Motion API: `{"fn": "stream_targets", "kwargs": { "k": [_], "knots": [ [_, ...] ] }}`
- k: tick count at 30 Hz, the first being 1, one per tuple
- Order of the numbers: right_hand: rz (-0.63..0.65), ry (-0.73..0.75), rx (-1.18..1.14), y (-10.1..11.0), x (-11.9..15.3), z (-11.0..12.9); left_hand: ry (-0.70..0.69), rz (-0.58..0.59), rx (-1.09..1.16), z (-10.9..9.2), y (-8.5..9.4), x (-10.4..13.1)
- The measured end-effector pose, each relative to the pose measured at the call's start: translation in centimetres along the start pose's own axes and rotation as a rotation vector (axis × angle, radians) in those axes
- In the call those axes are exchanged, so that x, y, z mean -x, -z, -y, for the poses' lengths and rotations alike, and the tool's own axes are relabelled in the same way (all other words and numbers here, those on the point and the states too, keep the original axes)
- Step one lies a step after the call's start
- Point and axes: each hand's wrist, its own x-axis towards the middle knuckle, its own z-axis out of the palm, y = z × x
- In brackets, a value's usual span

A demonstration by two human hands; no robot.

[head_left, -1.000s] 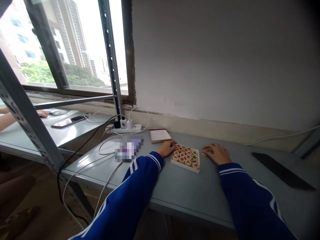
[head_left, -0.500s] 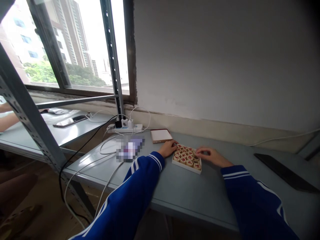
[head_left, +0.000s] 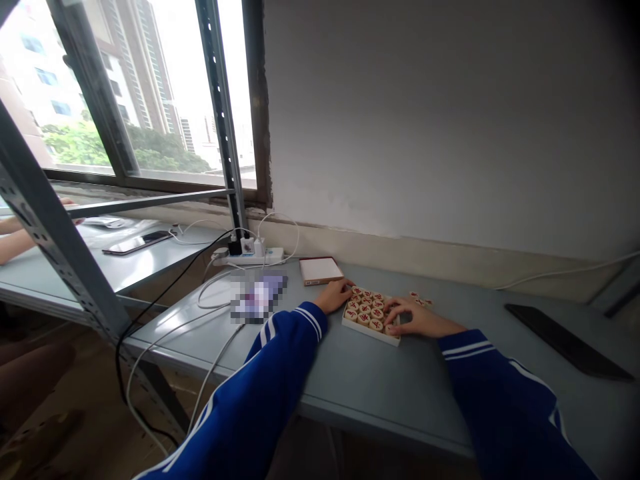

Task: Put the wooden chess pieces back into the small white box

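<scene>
Hands apart: left hand [head_left: 333, 297] at the left edge of one tray [head_left: 369, 331] mid-bench [head_left: 380, 387], right hand [head_left: 413, 317] over its right edge; I cannot tell whether either grips. At least twelve xiangqi pieces [head_left: 365, 310] fill it.

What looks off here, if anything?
Two spots. Loose pieces lie on the table beyond the right hand, unlike the tight rows in the tray. The wall edge beside the window frame is ragged, possibly chipped.
</scene>
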Motion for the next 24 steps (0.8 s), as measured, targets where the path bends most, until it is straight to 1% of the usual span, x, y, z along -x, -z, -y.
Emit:
{"fn": "stream_targets", "kwargs": {
  "k": [6, 9, 12, 14, 16, 17, 19, 21, 22, 24],
  "knots": [
    [0.022, 0.054, -0.043, 0.1, 0.1, 0.4, -0.009, 0.007, 0.000, -0.3, 0.1, 0.1],
    [0.053, 0.077, -0.074, 0.2, 0.2, 0.7, -0.006, 0.015, -0.006, -0.5, 0.2, 0.1],
    [0.066, 0.054, -0.086, 0.2, 0.2, 0.7, -0.001, 0.018, -0.007, -0.4, 0.1, 0.1],
    [0.051, 0.026, -0.114, 0.1, 0.0, 0.2, 0.000, 0.014, -0.008, -0.2, 0.0, 0.0],
    [-0.030, 0.005, -0.205, -0.1, -0.3, -0.6, 0.004, 0.006, -0.011, 0.0, -0.1, -0.1],
    [-0.107, -0.006, -0.268, -0.2, -0.6, -1.1, 0.005, 0.003, -0.013, 0.1, -0.2, -0.1],
    [-0.300, -0.041, -0.372, -0.4, -1.0, -2.4, -0.003, -0.004, -0.012, 0.2, -0.2, -0.1],
    [-0.441, -0.084, -0.397, -0.4, -1.4, -3.7, -0.013, -0.010, -0.007, 0.3, -0.2, -0.1],
    [-0.478, -0.100, -0.385, -0.4, -1.6, -4.3, -0.018, -0.009, -0.002, 0.3, -0.2, -0.1],
    [-0.502, -0.106, -0.354, -0.4, -1.7, -5.3, -0.017, -0.005, 0.010, 0.3, -0.2, -0.2]
  ]
}}
